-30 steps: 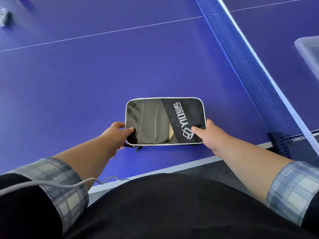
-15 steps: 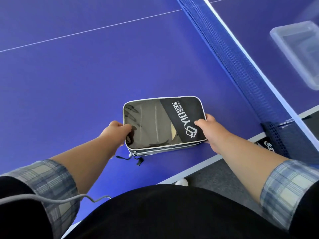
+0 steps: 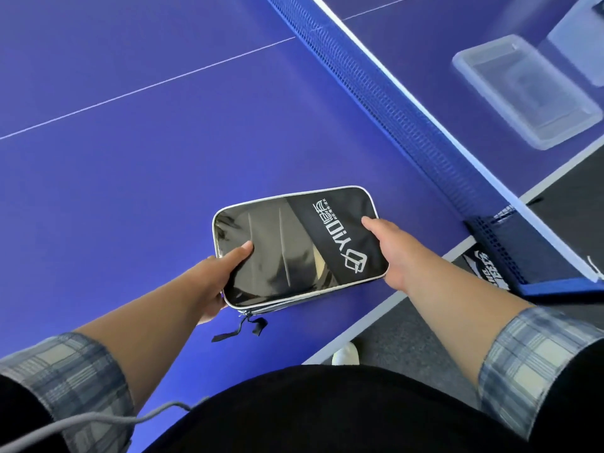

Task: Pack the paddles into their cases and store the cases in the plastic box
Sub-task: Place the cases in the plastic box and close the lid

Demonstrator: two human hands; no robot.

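**Paddle case held at both ends, box waiting across the net**

The paddle case (image 3: 294, 250) sits between the person's two hands over the near edge of the table (image 3: 163, 142), slightly tilted, with its zip pulls (image 3: 242, 325) dangling from the near left corner. The left grip (image 3: 219, 282) clamps the glossy end, thumb on top and fingers underneath. The right grip (image 3: 392, 253) pinches the fabric end by the printed logo in the same way.

From where I stand it looks light and padded, firm enough to keep its flat shape. The shiny panel on the left looks slick, so a thumb could slide there. The piped edge and the matte fabric strip seem the surer places to hold.

The plastic box (image 3: 523, 89) lies well apart, beyond the net (image 3: 376, 93). I'd carry the case flat over the net, keeping the loose pulls clear of the mesh.
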